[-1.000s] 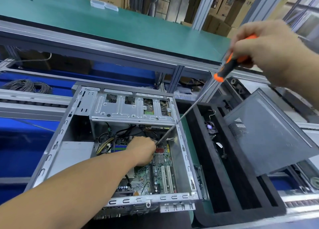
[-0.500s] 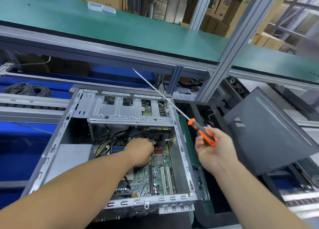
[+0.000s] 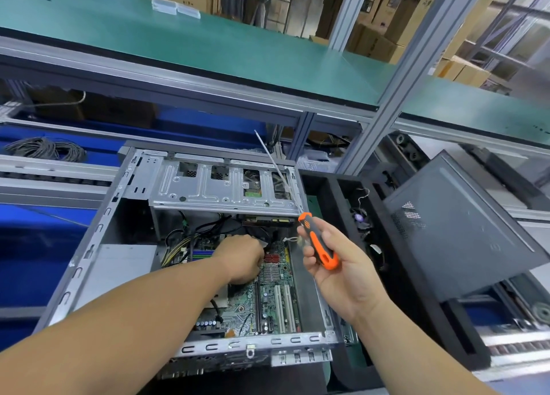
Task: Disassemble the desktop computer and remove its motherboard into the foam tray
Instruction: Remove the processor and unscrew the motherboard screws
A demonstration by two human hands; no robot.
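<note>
The green motherboard (image 3: 268, 302) lay bolted inside the open grey steel computer case (image 3: 89, 260); the left hand (image 3: 242, 257) reached among its cables, grasp hidden; the right hand (image 3: 342, 272) clasped the orange-and-black long-shafted screwdriver (image 3: 317, 243), whose upturned shaft risked snagging the silver drive cage (image 3: 220, 192).

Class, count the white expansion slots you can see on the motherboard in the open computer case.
2. Both white expansion slots lie side by side on the motherboard, near the case's right wall. The left hand may hide others.

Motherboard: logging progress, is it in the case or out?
In: the motherboard lies inside the case, left hand on it.
</note>
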